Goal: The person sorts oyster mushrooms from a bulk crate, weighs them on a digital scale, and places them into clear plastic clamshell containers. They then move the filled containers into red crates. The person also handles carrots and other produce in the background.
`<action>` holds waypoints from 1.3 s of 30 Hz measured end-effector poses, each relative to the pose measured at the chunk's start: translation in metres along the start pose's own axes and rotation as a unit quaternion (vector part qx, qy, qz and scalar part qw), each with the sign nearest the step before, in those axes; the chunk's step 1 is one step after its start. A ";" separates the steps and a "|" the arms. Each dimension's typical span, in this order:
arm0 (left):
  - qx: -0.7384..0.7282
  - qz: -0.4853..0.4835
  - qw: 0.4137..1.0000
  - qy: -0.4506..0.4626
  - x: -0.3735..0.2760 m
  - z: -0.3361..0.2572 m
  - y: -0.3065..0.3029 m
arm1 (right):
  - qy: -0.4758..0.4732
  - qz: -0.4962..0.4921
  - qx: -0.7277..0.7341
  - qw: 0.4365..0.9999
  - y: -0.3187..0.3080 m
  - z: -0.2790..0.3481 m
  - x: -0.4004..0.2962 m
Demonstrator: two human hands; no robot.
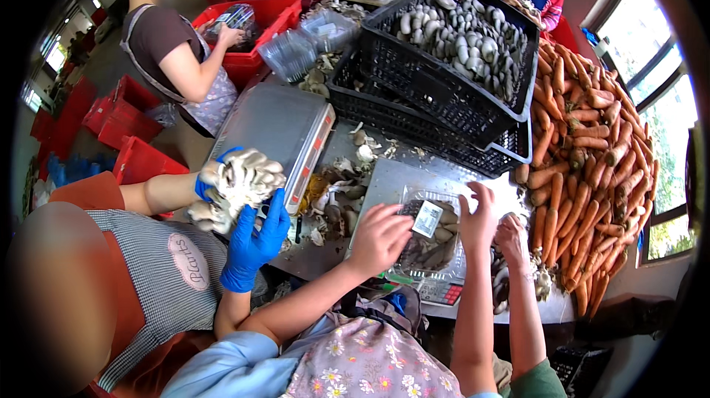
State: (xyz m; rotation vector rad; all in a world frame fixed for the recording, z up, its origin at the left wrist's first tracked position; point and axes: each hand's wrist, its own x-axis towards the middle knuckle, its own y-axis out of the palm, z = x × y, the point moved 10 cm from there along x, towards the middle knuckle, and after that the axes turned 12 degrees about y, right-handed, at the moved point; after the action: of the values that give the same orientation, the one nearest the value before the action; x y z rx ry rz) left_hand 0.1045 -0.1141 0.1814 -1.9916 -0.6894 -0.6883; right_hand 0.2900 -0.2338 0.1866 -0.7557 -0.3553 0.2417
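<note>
A clear plastic clamshell box (400,270) of grey-capped mushrooms (441,251) rests on a digital scale (383,193), its lid bearing a white printed label (427,218). At the box's left side is my left hand (383,240), fingers spread and fingertips close to the label; whether they touch the lid I cannot tell. My right hand (478,215) is raised at the right edge of the box, fingers curved and apart, holding nothing. The scale's keypad (435,291) shows below the box, on the side nearest me.
Black crates (438,96) of mushrooms stand ahead, beside heaped carrots (588,176). A co-worker's gloved hands (255,240) hold a mushroom cluster (238,182) at left, near another scale (272,126). Another person's bare hand (511,234) works close at my right. Loose mushrooms (333,204) lie between the scales.
</note>
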 end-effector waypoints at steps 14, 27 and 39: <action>0.213 0.029 0.885 -0.413 -0.105 0.209 -0.053 | 0.080 -0.003 0.164 0.983 -0.036 -0.009 -0.046; -0.047 0.091 0.989 -0.108 0.074 0.004 -0.007 | 0.132 0.263 0.335 0.895 0.010 0.042 -0.037; -0.450 -0.023 0.708 -0.544 -0.051 0.119 0.065 | 0.121 0.018 -0.015 0.992 -0.032 -0.070 -0.002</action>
State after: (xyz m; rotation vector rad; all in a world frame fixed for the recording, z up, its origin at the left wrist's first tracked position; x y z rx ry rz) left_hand 0.1385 -0.0498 0.0563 -3.3176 -1.2085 0.3814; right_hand 0.3185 -0.3006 0.1614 -0.8118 -0.1169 0.1759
